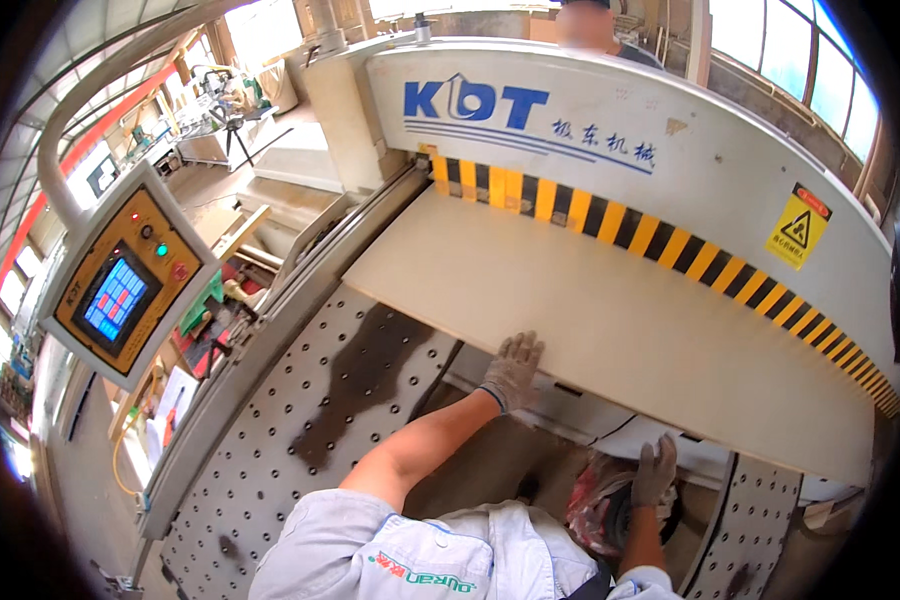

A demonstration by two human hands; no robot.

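Panel [610,330] of pale, cream-coloured board lies flat on the machine's surface [310,420], its far edge tucked under the white guard housing [620,130] with the yellow-and-black hazard stripe [670,245]. Near edge of the panel overhangs the gap between two perforated surface sections, the second section [755,530] lying at lower right.

Left hand [513,372], in a grey work glove, rests palm-down on the near edge of the panel, fingers spread flat and pointing toward the guard; it presses rather than grips. The bare forearm runs back to a light-blue sleeve [330,545].

Right hand [656,470], also gloved, hangs below the panel's near edge, fingers loosely extended and parted, holding nothing that can be made out. It sits just above a crumpled reddish plastic bag [595,505] (contents not discernible) in the gap by the person's body. Whether this hand touches the underside of the panel cannot be determined.

A dark stain [355,385] spreads over the left perforated surface. A control console [125,285] with a lit blue screen, orange face and coloured buttons stands on a curved arm at left, well apart from both hands. A triangular warning sticker [798,225] is fixed on the guard at right. Another person [595,30] is partly visible beyond the machine.
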